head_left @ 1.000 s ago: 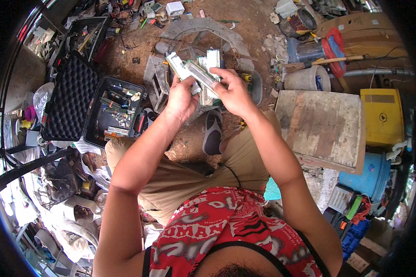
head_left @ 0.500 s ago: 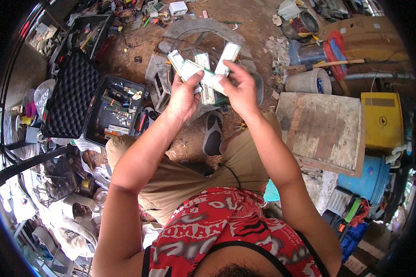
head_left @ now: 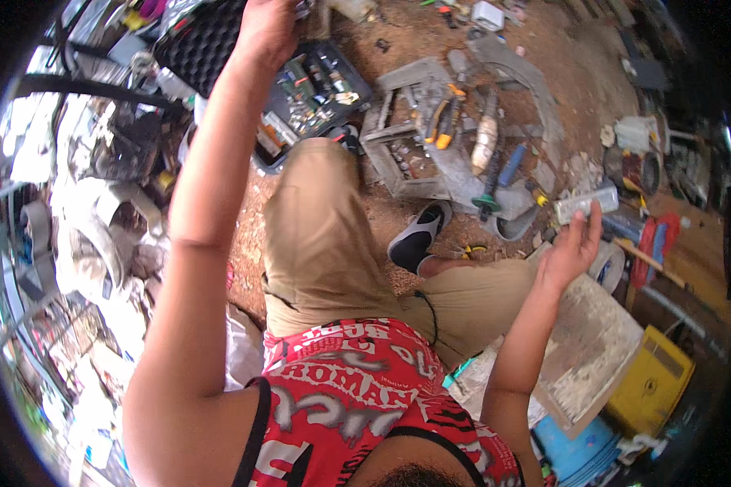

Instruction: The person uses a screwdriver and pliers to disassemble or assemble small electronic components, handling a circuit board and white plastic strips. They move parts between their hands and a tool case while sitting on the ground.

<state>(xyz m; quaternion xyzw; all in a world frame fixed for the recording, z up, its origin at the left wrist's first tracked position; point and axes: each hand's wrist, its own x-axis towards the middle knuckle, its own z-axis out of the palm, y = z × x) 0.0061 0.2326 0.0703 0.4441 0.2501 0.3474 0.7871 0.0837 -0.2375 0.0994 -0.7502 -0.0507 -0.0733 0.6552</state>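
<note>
My left hand reaches to the upper edge, over the foam-lined lid of a black case. Its fingers are mostly cut off by the edge and blurred, so what they hold is hidden. Off to the right, my right hand grips a clear, flat plastic case at its near side, thumb and fingers against it. Beside my left forearm, the case's black lower half lies open with several small circuit boards and parts inside.
A grey frame lies on the dirt floor ahead, with yellow-and-black pliers and a blue-handled tool on it. A worn wooden board and a yellow box stand at right. Scrap piles crowd the left.
My hands have parted: the left went up and left toward the black case, the right went right. The fan of white, green-edged pieces between them is out of sight. The whole view has turned.
</note>
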